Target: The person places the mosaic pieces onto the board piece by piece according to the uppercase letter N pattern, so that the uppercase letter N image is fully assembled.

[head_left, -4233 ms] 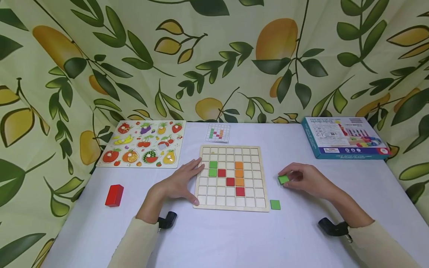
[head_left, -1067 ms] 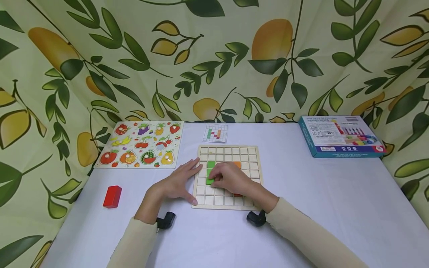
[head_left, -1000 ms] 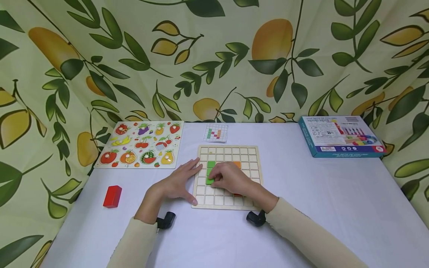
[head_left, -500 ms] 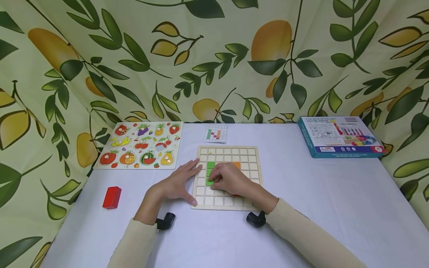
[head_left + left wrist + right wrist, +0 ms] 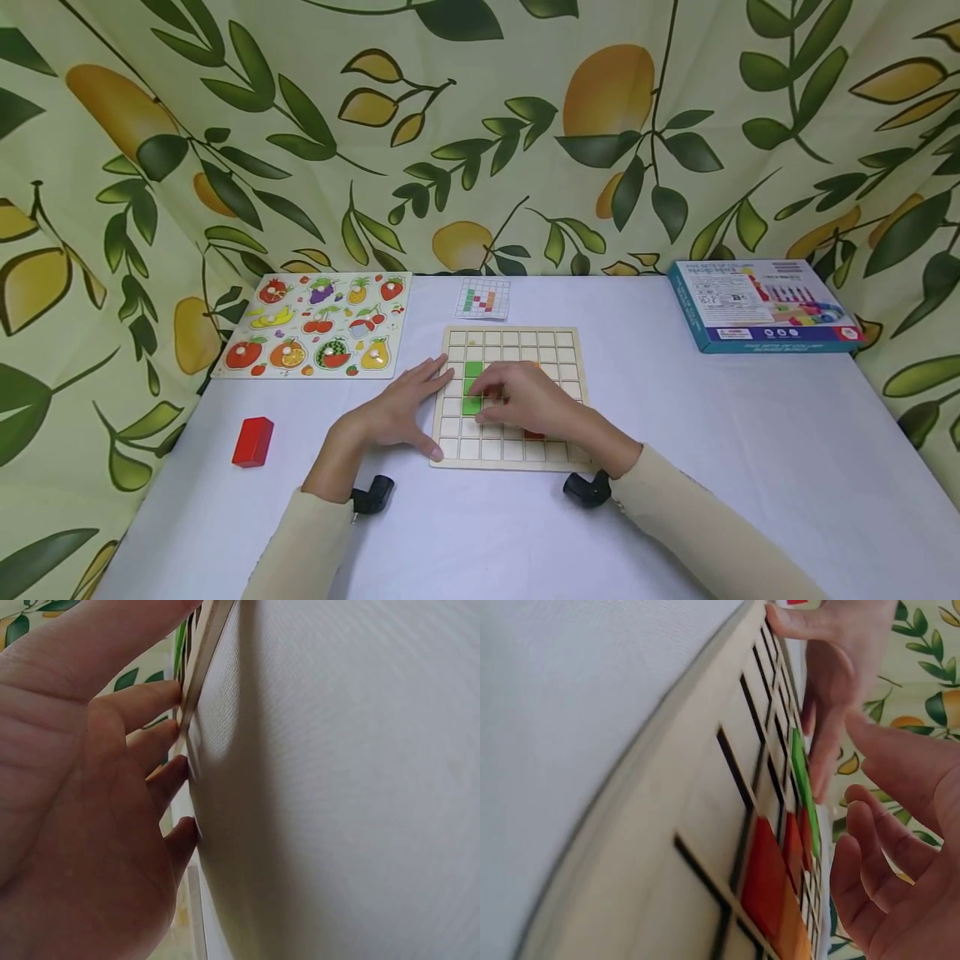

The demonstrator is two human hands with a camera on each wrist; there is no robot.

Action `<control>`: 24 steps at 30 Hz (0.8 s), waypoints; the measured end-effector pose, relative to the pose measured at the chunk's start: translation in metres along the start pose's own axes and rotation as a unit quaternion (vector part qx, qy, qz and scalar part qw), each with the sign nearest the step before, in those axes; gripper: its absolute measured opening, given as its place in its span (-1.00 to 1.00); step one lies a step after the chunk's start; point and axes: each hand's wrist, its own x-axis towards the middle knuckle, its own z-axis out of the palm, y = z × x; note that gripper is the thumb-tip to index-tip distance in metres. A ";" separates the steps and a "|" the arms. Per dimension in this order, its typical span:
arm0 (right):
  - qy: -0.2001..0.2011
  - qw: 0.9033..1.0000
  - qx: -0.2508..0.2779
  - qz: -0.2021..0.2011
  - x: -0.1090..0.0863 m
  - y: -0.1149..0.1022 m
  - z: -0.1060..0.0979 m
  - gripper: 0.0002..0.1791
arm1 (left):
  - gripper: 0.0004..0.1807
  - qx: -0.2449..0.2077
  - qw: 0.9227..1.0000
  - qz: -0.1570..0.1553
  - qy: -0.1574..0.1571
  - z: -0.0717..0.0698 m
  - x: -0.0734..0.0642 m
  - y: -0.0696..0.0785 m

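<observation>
A wooden grid board lies mid-table. Three green tiles form a column in its left part. Part of a red tile shows below my right hand, which hovers over the board with thumb and fingers apart and nothing between them. An orange tile and red tiles appear in the right wrist view; the hand hides most of them from the head view. My left hand spreads along the board's left edge, its fingertips and thumb touching the frame.
A printed pattern card lies behind the board. A fruit puzzle board is at back left, and a red block stands at left. A blue-edged box sits at back right. A patterned cloth hangs behind.
The right hand carried a green tile from the right of the board into the green column, then let go and drew slightly back. The left hand stayed in place.
</observation>
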 end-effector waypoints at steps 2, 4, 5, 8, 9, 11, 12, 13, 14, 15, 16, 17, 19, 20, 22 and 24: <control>0.002 1.000 -0.004 0.004 -0.005 0.000 -0.006 -0.60 | 0.32 0.001 1.000 0.000 0.001 0.001 0.000 0.000; 0.004 1.000 -0.008 0.012 -0.011 0.001 -0.012 -0.55 | 0.32 0.000 1.000 -0.001 0.002 0.001 0.001 0.000; 0.005 1.000 -0.009 0.018 -0.014 0.001 -0.015 -0.54 | 0.32 -0.001 1.000 -0.001 0.002 0.001 0.001 0.000; 0.005 0.999 -0.014 0.035 -0.024 0.005 -0.024 -0.51 | 0.33 -0.005 1.000 -0.003 0.004 0.001 0.000 0.000; 0.004 0.999 -0.017 0.038 -0.028 0.007 -0.027 -0.51 | 0.33 -0.008 1.000 -0.003 0.004 0.001 0.000 0.000; 0.001 0.999 -0.021 0.042 -0.035 0.011 -0.033 -0.48 | 0.33 -0.011 1.000 -0.002 0.005 0.001 0.000 0.000; -0.001 0.999 -0.023 0.041 -0.039 0.013 -0.036 -0.46 | 0.34 -0.013 1.000 -0.002 0.005 0.001 0.000 0.000; -0.003 0.999 -0.023 0.039 -0.044 0.015 -0.039 -0.45 | 0.34 -0.013 1.000 -0.001 0.005 0.000 0.000 0.000; -0.005 0.999 -0.023 0.039 -0.048 0.017 -0.042 -0.44 | 0.34 -0.014 1.000 0.000 0.005 0.000 0.000 0.000; -0.005 0.999 -0.024 0.039 -0.052 0.019 -0.044 -0.43 | 0.34 -0.015 1.000 0.000 0.005 0.000 0.000 0.000; -0.003 0.999 -0.026 0.039 -0.057 0.021 -0.047 -0.41 | 0.34 -0.014 1.000 0.001 0.005 0.000 0.000 0.000; -0.001 0.999 -0.029 0.040 -0.061 0.023 -0.049 -0.40 | 0.34 -0.013 1.000 0.001 0.005 0.000 0.000 0.000; 0.004 0.999 -0.033 0.042 -0.070 0.028 -0.054 -0.40 | 0.34 -0.010 1.000 0.001 0.005 0.000 0.000 0.000; 0.008 0.998 -0.034 0.047 -0.075 0.030 -0.056 -0.40 | 0.34 -0.008 1.000 0.000 0.005 0.000 0.000 0.000; 0.014 0.998 -0.040 0.054 -0.084 0.033 -0.059 -0.39 | 0.34 -0.003 1.000 0.000 0.005 0.000 0.000 0.000; 0.018 0.997 -0.044 0.060 -0.094 0.038 -0.061 -0.38 | 0.34 -0.001 1.000 -0.001 0.004 0.000 -0.001 0.000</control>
